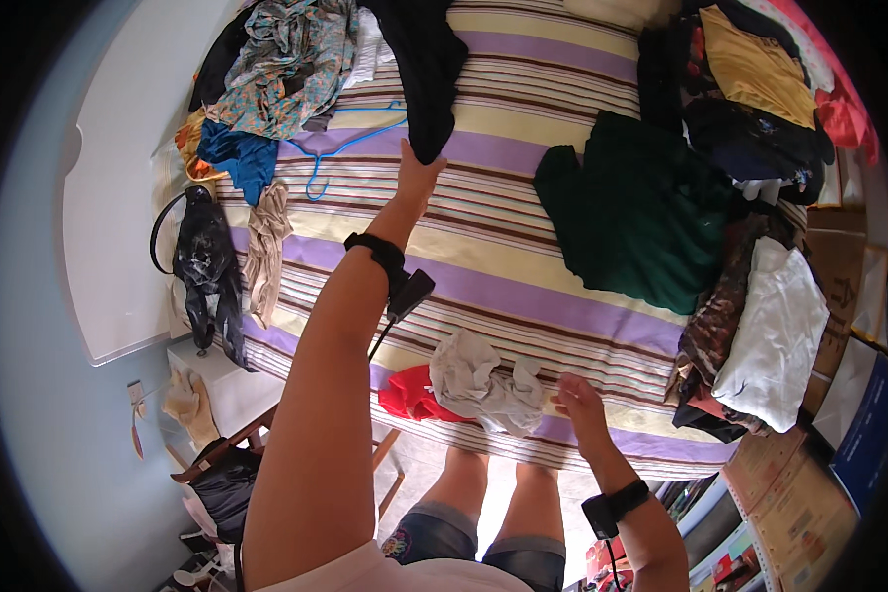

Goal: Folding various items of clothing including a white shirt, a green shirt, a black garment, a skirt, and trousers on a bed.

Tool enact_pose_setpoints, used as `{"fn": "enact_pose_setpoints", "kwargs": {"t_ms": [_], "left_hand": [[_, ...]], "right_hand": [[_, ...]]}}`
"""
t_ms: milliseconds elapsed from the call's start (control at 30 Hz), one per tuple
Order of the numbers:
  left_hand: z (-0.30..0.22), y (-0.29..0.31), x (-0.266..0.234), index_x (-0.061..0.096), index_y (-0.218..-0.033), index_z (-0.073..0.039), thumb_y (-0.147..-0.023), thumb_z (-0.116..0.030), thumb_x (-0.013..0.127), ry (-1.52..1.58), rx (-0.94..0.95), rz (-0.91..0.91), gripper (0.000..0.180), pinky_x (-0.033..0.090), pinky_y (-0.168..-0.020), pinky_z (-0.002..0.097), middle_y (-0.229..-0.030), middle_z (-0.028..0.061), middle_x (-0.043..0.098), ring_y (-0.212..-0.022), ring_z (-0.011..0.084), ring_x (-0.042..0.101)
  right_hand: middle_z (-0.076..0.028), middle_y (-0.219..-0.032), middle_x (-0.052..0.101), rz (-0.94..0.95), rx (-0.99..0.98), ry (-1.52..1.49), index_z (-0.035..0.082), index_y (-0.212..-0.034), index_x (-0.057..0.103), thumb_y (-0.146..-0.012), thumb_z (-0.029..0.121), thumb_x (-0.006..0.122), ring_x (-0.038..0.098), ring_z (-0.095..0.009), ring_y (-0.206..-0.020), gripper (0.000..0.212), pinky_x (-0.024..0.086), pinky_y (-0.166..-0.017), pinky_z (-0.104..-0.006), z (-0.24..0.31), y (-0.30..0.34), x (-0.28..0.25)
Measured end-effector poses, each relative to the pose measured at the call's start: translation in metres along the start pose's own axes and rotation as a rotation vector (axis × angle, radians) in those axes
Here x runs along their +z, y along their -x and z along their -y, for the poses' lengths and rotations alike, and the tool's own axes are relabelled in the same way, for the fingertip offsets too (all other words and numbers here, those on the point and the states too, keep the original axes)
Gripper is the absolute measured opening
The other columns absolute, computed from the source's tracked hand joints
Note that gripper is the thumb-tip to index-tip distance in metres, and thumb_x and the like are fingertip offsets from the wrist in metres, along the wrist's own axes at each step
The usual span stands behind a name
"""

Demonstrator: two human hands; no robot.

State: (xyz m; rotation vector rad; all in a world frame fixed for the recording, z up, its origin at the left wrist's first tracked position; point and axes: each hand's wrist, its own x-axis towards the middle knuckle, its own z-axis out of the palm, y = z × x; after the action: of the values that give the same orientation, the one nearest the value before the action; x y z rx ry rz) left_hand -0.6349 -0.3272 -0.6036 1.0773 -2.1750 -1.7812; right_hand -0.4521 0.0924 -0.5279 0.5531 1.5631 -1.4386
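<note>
My left arm stretches far over the bed, and my left hand [420,180] is closed on the lower end of a black garment [426,74]. Left of that hand lies a blue clothes hanger [350,143], its hook toward me. My right hand [584,407] hovers near the bed's front edge, fingers apart and holding nothing. Beside it are a crumpled light grey cloth [479,380] and a red cloth [409,393] partly under it. A dark green garment [641,212] is spread out on the right.
A striped sheet [474,242] covers the bed. Patterned clothing [291,69], a blue cloth [242,160], beige fabric [266,247] and a black bag [205,252] lie left. Folded clothes with a yellow piece [755,64] and a white garment [775,326] line the right. A chair [229,483] stands lower left.
</note>
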Motion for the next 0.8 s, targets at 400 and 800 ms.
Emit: {"fn": "enact_pose_setpoints", "kwargs": {"t_ms": [400,800], "left_hand": [[-0.082,0.284,-0.041,0.056,-0.106,-0.005,-0.086,-0.003,0.051,0.301,-0.42,0.967,0.021,0.039,-0.084,0.0242,-0.099,0.0028,0.055,-0.096,0.0101,0.049],[-0.154,0.369,-0.127,0.058,-0.1,-0.003,-0.081,-0.015,0.064,0.135,-0.448,0.542,0.023,0.046,-0.073,0.0242,-0.087,0.0029,0.06,-0.079,0.0101,0.056]], "right_hand": [[-0.008,-0.111,0.055,0.251,0.147,-0.348,0.006,-0.124,0.044,-0.088,0.029,0.054,0.056,-0.018,-0.096,0.043,0.044,-0.083,-0.0326,0.076,0.035,0.069],[-0.005,-0.088,0.058,0.125,-0.119,-0.036,0.005,-0.104,0.057,-0.086,0.013,0.055,0.057,-0.012,-0.074,0.019,0.049,-0.062,-0.0251,0.106,0.113,0.086]]}}
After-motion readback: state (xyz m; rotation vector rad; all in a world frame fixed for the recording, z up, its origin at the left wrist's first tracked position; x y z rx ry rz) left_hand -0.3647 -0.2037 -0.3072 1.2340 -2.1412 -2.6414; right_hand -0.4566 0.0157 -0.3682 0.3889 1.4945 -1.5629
